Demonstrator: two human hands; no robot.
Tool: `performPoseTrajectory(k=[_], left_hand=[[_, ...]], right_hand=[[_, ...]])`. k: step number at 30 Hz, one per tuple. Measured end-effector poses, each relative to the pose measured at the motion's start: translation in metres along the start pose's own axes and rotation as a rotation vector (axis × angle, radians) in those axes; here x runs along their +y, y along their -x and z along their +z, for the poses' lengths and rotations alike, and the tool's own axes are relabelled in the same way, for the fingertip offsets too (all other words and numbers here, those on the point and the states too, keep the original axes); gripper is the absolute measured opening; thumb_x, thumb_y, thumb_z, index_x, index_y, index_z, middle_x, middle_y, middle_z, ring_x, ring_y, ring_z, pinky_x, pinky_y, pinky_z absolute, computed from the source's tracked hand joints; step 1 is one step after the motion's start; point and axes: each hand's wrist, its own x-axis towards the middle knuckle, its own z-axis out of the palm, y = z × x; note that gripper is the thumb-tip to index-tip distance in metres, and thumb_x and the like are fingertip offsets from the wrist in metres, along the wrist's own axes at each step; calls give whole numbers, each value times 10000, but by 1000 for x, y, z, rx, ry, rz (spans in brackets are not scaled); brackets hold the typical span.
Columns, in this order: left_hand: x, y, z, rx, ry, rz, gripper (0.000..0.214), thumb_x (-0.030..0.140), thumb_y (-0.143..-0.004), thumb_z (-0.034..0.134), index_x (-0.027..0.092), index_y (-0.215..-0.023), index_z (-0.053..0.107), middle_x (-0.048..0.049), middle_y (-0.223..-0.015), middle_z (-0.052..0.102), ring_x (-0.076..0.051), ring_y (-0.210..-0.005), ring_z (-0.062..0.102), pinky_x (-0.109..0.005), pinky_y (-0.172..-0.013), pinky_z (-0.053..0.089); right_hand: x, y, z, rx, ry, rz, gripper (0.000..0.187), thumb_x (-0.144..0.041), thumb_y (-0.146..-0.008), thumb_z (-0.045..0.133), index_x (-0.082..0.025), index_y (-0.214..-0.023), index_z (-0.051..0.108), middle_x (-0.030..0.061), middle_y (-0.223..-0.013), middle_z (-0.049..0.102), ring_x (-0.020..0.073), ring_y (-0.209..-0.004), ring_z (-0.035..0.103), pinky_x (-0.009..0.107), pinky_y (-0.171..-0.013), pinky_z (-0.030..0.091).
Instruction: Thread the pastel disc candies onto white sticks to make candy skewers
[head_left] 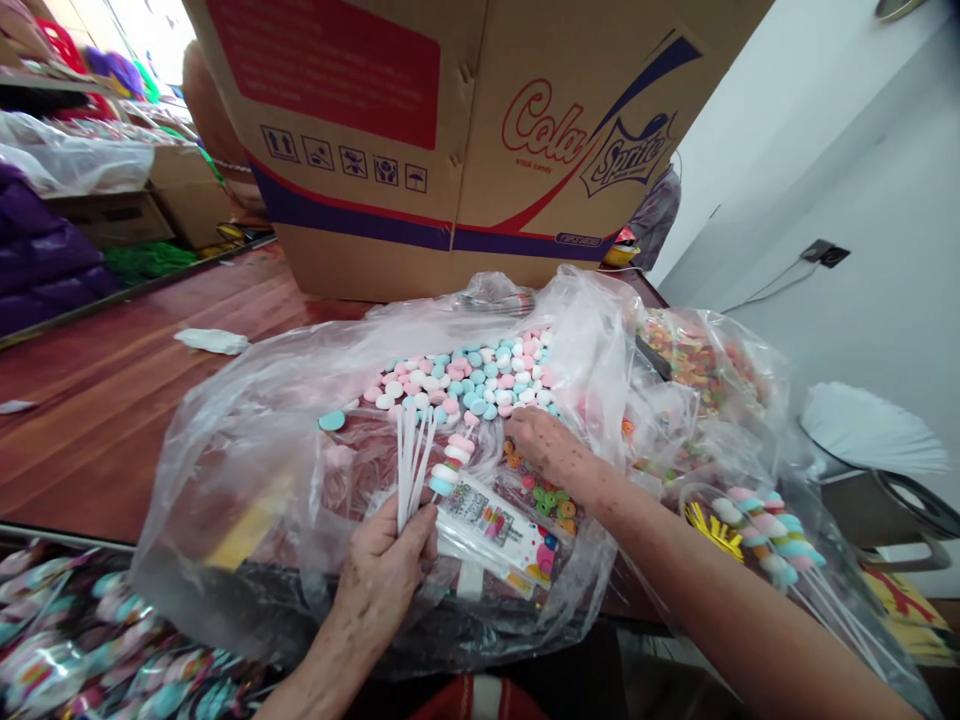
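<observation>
On a reddish wooden table (150,310), beneath a large cardboard box (375,225) printed "Cola" and "Sprite", pink, white and pale-blue marshmallow discs (476,375) lie heaped on clear plastic sheeting (225,430). The person's left hand (390,548), thumb pressed against curled fingers, grips a fanned bundle of bare white sticks (411,460) together with one candy skewer (455,462), which leans to the right, threaded with pastel pieces. The right hand (551,450) reaches to the near edge of the heap, fingers bent downward; whether they pinch a piece cannot be told. Just below that hand are green and orange gummy rings (551,498), and beside them printed packets (499,525). Farther right, loaded skewers (776,530) lie next to yellow ties (714,532).
</observation>
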Motion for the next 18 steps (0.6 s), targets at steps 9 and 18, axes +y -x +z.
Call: performPoseTrajectory(k=[9, 18], left_hand=[[7, 1, 0, -59, -140, 20, 266, 449, -858, 599, 194, -784, 603, 68, -515, 468, -106, -459, 365, -232, -457, 269], [12, 3, 1, -78, -178, 8, 260, 426, -857, 563, 199, -732, 586, 66, -532, 448, -118, -514, 390, -241, -509, 294]], right_hand=[[-14, -5, -26, 195, -1163, 273, 103, -240, -799, 640, -210, -898, 639, -10, -801, 689, 150, -722, 650, 276, -688, 500], [-30, -5, -31, 223, -1526, 258, 196, -303, -686, 805, -197, -814, 701, -18, -728, 700, 136, -669, 670, 262, -643, 499]])
